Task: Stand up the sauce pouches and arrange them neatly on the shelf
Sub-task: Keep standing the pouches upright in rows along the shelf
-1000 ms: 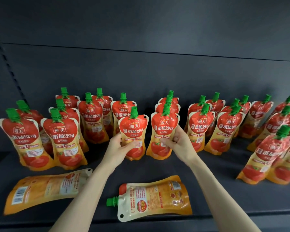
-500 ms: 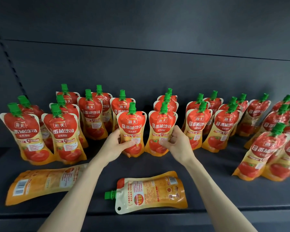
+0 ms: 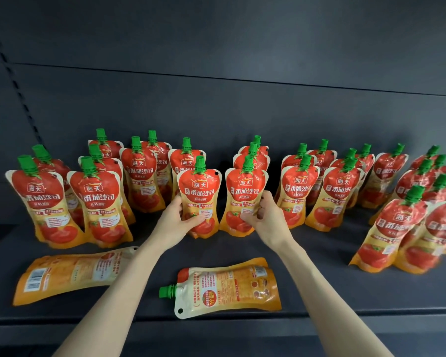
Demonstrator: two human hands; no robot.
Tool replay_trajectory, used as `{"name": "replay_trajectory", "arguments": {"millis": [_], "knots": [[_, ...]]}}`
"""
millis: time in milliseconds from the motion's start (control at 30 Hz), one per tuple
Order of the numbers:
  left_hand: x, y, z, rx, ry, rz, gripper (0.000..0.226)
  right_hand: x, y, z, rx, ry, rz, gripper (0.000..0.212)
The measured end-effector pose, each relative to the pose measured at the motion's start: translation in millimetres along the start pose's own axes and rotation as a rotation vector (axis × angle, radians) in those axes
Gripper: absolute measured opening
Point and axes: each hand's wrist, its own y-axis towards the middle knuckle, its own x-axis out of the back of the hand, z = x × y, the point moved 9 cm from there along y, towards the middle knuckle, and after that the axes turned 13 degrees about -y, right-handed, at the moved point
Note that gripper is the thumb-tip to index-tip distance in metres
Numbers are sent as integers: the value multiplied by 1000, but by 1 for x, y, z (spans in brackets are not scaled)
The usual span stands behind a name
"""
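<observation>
Several red-and-orange sauce pouches with green caps stand in rows on the dark shelf [image 3: 319, 292]. My left hand [image 3: 177, 222] grips the lower left side of one upright front pouch [image 3: 200, 191]. My right hand [image 3: 267, 222] grips the lower right side of the upright pouch next to it [image 3: 245, 194]. Both pouches stand on the shelf, close side by side. Two pouches lie flat near the front edge: one at the left [image 3: 70, 274], partly under my left forearm, and one in the middle [image 3: 227, 287] with its cap pointing left.
More upright pouches stand in groups at the left [image 3: 98, 202] and at the right [image 3: 397, 228]. The shelf's back panel [image 3: 216, 104] rises behind them. The front lip [image 3: 242, 323] runs just below the lying pouches.
Both hands have stayed on the same two front pouches and nudged them slightly back and closer together. The view has shifted a little.
</observation>
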Motion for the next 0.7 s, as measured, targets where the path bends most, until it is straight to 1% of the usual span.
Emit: {"name": "replay_trajectory", "arguments": {"millis": [133,233,300,367,467,533,600,700], "knots": [[3,-5,-3,-36,120,-49,56,5,-6,4,-8,-28,-13,57],[6,-15,-14,-110,254,-123,56,14,-16,8,-1,-51,-40,61],[12,-26,-22,-172,342,-211,61,19,-25,8,6,-56,-54,58],[18,-41,-29,-212,394,-289,61,22,-34,9,34,-81,-70,49],[18,-66,-37,-277,425,-289,45,23,-50,17,97,-129,-81,31],[18,-83,-43,-317,429,-267,34,18,-60,27,128,-112,-47,23],[23,-98,-46,-345,454,-263,29,7,-70,38,143,-108,13,23],[42,-117,-42,-337,498,-294,25,-14,-86,55,189,-174,108,29]]}}
